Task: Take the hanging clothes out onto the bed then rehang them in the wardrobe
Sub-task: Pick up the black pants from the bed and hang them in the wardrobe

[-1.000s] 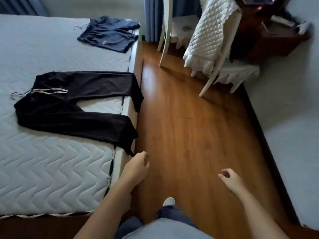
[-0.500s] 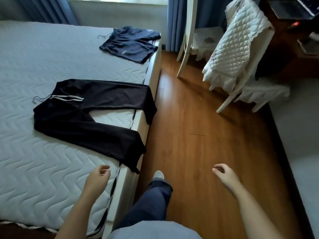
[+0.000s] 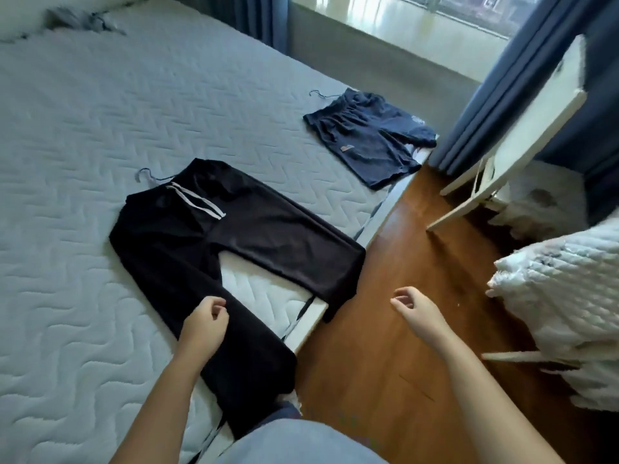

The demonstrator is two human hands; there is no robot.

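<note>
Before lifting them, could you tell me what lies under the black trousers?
Under the black trousers: the quilted mattress; a hanger hook sticks out at the waistband. The hanger's body is covered.

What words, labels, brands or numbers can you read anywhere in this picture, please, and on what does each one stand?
No text here can be read.
brown patch on the navy shorts: too small and blurred to read.
white mark on the same shorts: blurred, unreadable.
black trousers: no text shows.
</note>
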